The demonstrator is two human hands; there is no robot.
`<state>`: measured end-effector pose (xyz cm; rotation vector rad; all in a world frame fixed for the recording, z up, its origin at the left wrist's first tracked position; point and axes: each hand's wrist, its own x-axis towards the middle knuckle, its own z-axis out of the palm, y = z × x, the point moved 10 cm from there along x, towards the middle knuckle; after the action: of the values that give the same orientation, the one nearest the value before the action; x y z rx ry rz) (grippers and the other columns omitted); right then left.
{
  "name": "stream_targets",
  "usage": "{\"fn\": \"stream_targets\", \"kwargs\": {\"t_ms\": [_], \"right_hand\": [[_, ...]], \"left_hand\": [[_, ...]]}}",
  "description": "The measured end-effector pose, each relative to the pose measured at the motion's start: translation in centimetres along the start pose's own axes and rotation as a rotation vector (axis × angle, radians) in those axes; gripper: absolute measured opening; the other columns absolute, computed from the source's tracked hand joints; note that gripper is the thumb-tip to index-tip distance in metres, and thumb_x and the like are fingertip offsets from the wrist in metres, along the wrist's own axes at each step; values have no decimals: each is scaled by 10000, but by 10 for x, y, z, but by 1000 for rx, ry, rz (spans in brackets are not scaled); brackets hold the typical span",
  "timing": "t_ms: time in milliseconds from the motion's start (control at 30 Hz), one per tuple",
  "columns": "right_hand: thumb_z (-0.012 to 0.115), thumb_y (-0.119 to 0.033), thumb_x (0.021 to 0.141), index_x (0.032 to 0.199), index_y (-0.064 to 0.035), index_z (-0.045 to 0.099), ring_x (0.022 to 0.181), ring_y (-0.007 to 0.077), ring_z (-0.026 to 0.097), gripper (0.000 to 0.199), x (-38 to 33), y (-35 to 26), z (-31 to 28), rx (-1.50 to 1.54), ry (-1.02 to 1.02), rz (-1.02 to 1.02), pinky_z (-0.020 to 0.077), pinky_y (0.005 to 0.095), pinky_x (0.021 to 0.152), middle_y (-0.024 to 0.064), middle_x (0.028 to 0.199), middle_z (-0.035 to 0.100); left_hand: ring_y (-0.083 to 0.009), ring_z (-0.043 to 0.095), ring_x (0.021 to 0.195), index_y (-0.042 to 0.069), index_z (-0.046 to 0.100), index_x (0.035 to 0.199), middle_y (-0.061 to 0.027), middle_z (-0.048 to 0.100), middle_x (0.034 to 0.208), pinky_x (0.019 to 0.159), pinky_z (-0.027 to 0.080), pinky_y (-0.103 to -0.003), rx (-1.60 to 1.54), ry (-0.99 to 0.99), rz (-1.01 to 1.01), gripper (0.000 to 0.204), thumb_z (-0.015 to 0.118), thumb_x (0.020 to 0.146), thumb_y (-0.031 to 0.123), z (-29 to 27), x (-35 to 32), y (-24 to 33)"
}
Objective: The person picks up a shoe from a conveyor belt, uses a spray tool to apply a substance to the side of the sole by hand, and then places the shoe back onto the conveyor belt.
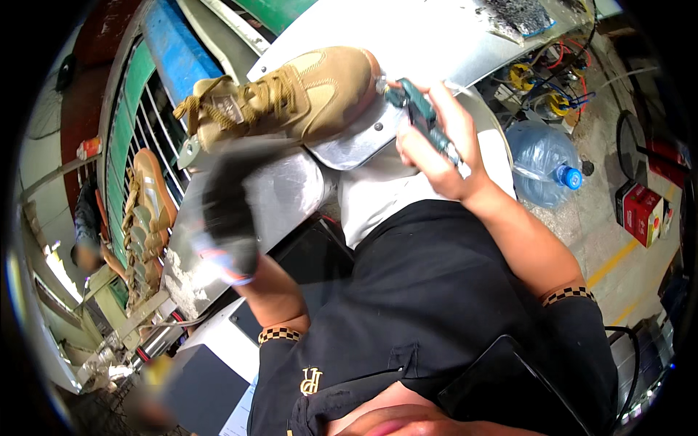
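Green tool (pixel 418 109) up at the toe of a tan shoe (pixel 327 91)

The right grip (pixel 465 145) is wrapped snugly around the tool — shoe's just left of it, over the metal desk (pixel 287 192). Left grip (pixel 231 218), in a dark glove (pixel 227 192), is one big blur from where I'm standing — shoe's just beyond it, but can't tell how open it is or whether it's holding anything. Clear water jug (pixel 534 160) off to the right grip's right.
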<state>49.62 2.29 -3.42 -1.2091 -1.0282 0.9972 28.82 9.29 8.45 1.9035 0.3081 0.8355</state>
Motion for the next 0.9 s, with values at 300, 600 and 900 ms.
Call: {"fn": "stream_targets", "kwargs": {"t_ms": [300,600,900], "right_hand": [[536,-98,882,1276,-24,551,578,108,535,401,100,16,19,425,-133,179,438,254,546,24,697,547],[514,-78,908,1300,-22,524,540,73,486,396,72,30,38,390,-104,210,409,234,487,1,655,506],[582,-101,840,1250,34,517,614,97,619,437,36,11,25,140,-178,10,494,267,615,44,673,617]], "left_hand": [[-210,581,1154,-90,517,1330,-174,617,1273,1026,433,-346,609,540,-490,651,799,771,89,-68,-75,-32],[-279,585,1105,-57,543,1274,-168,608,1206,997,435,-385,909,614,-501,614,813,768,164,-26,-104,-9],[-202,545,1116,3,310,1497,-118,538,1271,966,442,-324,457,721,-645,748,646,834,93,-14,-96,-19]]}}
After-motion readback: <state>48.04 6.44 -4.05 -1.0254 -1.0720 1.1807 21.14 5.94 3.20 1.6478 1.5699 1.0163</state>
